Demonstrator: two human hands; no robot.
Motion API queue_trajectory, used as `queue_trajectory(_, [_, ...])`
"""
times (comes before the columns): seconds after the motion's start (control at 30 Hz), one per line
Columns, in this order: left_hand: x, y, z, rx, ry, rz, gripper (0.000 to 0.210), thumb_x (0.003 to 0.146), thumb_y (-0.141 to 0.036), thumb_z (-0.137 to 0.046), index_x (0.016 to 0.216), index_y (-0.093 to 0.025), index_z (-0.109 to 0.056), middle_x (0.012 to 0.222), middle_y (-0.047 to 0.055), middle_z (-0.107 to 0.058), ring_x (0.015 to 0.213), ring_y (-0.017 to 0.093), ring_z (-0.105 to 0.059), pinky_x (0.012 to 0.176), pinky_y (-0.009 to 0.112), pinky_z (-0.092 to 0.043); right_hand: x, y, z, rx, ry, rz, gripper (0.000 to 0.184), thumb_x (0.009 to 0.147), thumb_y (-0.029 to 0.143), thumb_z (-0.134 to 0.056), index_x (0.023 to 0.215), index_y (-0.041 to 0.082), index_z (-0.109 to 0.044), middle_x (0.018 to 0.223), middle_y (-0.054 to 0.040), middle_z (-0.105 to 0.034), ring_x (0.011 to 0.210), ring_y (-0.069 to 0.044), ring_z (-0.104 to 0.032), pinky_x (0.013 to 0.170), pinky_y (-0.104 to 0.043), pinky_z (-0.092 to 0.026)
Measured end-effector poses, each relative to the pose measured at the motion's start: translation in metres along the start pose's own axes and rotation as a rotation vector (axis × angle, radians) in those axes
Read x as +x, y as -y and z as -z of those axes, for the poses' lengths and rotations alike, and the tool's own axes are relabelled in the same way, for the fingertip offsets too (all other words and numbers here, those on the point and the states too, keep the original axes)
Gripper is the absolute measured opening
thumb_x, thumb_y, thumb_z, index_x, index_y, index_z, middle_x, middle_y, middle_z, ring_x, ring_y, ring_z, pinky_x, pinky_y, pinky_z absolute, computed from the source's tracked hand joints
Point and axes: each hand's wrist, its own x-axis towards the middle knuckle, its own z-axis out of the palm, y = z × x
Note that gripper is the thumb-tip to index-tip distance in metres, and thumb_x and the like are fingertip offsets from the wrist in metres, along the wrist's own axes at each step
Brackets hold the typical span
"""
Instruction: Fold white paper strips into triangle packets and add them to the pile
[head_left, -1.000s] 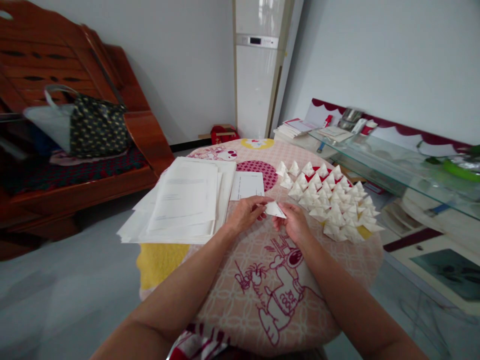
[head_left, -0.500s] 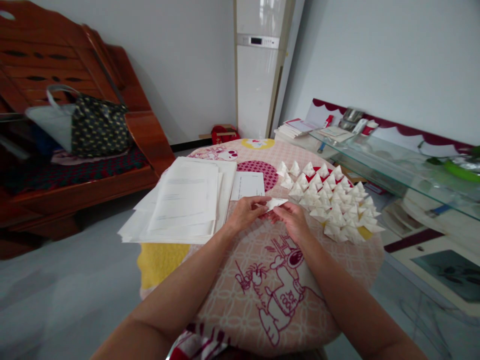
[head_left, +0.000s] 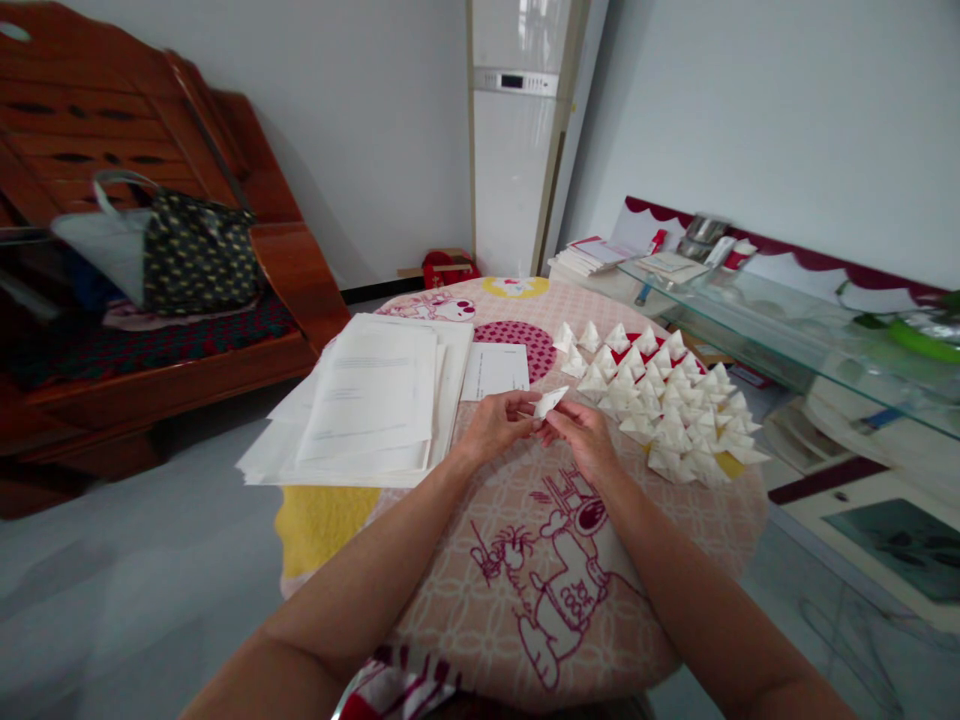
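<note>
Between my two hands is a small piece of folded paper [head_left: 550,402], white with a little print on it, its pointed end tilted up to the right. My left hand [head_left: 497,428] pinches its left side. My right hand [head_left: 582,432] grips its lower right side with thumb and fingers closed. Just beyond them lies a flat printed sheet [head_left: 496,370]. To the left rests a stack of printed paper [head_left: 367,400]. On the right, many folded paper pieces [head_left: 667,400] with upright points stand in close rows.
A patterned cloth [head_left: 480,570] covers the round table. Along the right runs a glass shelf [head_left: 780,325] with cups and papers on it. A wooden bench [head_left: 292,275] with a patterned bag [head_left: 199,255] is at left, and a tall white cabinet unit [head_left: 510,160] stands behind.
The folded paper has turned in my hands, from lying nearly level to pointing up to the right. My right fingers have shifted slightly; the stacks and rows have stayed put.
</note>
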Motion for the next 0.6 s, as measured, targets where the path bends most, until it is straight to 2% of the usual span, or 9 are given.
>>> queue_trajectory(0.13, [-0.001, -0.001, 0.0, 0.049, -0.011, -0.026, 0.048, 0.075, -0.024, -0.08, 0.12, -0.01, -0.07, 0.092, 0.009, -0.078, 0.074, 0.016, -0.072, 0.068, 0.026, -0.056, 0.001, -0.001, 0.0, -0.016, 0.004, -0.006, 0.024, 0.074, 0.05, -0.075, 0.079, 0.026, -0.074, 0.073, -0.004, -0.074, 0.068, -0.025, -0.07, 0.059, -0.037, -0.055])
queue_trajectory(0.27, [-0.003, 0.0, -0.002, 0.172, -0.039, -0.073, 0.046, 0.078, -0.024, -0.078, 0.122, -0.013, -0.071, 0.094, 0.009, -0.077, 0.075, 0.016, -0.072, 0.07, 0.027, -0.056, 0.002, -0.004, 0.0, -0.084, -0.006, 0.033, 0.022, 0.076, 0.049, -0.071, 0.076, 0.027, -0.071, 0.065, -0.0026, -0.07, 0.059, -0.023, -0.066, 0.055, -0.036, -0.054])
queue_trajectory(0.47, [-0.004, 0.004, -0.015, 0.393, -0.114, -0.161, 0.049, 0.08, -0.013, -0.07, 0.128, -0.018, -0.069, 0.097, 0.007, -0.079, 0.082, 0.018, -0.074, 0.076, 0.027, -0.056, 0.0, -0.009, -0.001, -0.32, -0.183, 0.175, 0.016, 0.082, 0.04, -0.069, 0.073, 0.026, -0.066, 0.058, -0.0002, -0.065, 0.05, -0.019, -0.059, 0.049, -0.031, -0.046])
queue_trajectory(0.6, [-0.004, 0.002, -0.022, 0.368, -0.132, -0.156, 0.056, 0.079, -0.009, -0.066, 0.134, -0.017, -0.066, 0.099, 0.008, -0.079, 0.082, 0.019, -0.074, 0.076, 0.026, -0.056, 0.001, -0.013, 0.002, -0.387, -0.249, 0.211, 0.026, 0.084, 0.04, -0.065, 0.063, 0.026, -0.062, 0.054, -0.0007, -0.065, 0.046, -0.018, -0.056, 0.047, -0.03, -0.043])
